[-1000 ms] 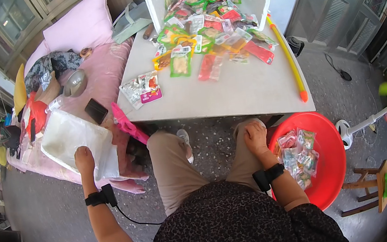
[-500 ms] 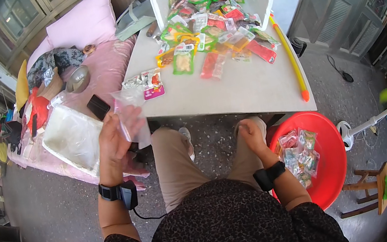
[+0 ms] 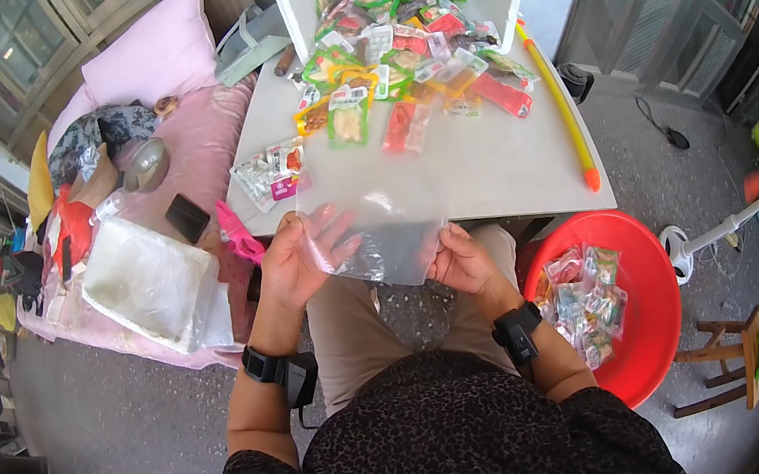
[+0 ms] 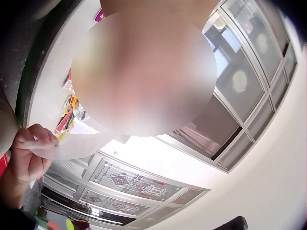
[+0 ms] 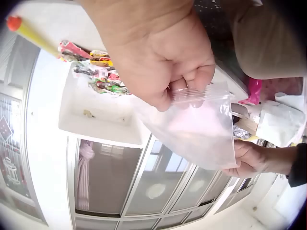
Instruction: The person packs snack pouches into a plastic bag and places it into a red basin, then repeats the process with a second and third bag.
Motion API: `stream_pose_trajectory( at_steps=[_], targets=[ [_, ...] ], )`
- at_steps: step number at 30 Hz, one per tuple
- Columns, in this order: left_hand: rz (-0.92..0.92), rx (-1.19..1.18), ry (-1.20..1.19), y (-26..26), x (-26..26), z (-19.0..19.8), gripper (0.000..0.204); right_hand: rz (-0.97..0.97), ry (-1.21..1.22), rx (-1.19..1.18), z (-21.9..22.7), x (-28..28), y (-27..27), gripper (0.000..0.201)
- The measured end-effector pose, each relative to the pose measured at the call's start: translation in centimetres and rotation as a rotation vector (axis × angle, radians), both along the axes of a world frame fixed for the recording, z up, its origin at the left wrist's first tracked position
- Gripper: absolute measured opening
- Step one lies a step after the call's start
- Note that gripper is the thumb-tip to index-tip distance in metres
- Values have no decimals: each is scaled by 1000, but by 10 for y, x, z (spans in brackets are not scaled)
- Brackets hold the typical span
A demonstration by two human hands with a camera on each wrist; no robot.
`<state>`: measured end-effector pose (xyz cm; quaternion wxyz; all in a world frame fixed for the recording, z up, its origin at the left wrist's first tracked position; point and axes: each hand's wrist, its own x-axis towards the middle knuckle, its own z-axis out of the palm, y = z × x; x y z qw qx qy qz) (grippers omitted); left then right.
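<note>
The person's right hand (image 3: 468, 263), fingers curled, is pinching a clear, glossy plastic bag (image 3: 388, 231) (its edge ribbed) before the table (image 3: 507, 167); the left hand (image 3: 290, 266), fingers loosely extended behind the film, is gripping the opposite side.

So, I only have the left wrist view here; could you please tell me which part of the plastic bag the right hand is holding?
Observer: The right wrist view shows the right hand pinching the plastic bag at its ridged strip.
Operator: Thank you; is there a container beside the person's right leg?
Observer: Yes, the head view shows a red tub there with packets in it.
Operator: And would you kindly say what lies off to the person's left?
Observer: A white box rests on pink cloth there, again in the head view.
</note>
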<state>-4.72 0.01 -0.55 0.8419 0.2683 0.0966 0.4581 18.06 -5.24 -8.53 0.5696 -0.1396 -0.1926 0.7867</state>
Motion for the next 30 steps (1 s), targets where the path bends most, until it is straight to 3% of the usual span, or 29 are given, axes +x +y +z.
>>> stream_pose_trajectory(
  at_steps=[2, 5, 8, 11, 12, 16, 20, 23, 30],
  targets=[
    [55, 58, 110, 8, -10, -17, 10, -43, -48, 71, -13, 13, 4, 16],
    [144, 1, 328, 27, -34, -63, 6, -194, -239, -73, -5, 14, 8, 8],
    [542, 7, 895, 30, -33, -90, 10, -231, -498, -124, -25, 1, 20, 7],
    [1143, 1019, 1539, 18, -25, -79, 23, -256, -602, -158, -36, -22, 31, 10],
    [1184, 1170, 1570, 14, -18, -77, 35, -262, -609, -131, -37, -30, 33, 9],
    [1298, 1478, 1636, -4, 14, -46, 42, -351, -716, -170, -35, -49, 40, 9],
    [786, 1328, 1386, -5, 32, -73, 35, -268, -739, -81, -39, -48, 37, 8],
    [305, 882, 1375, -23, 40, -92, 34, -182, -676, -96, -44, -50, 31, 9],
    [281, 727, 1334, -32, 42, -118, 25, 59, -607, -100, -64, -43, 18, 15]
  ],
)
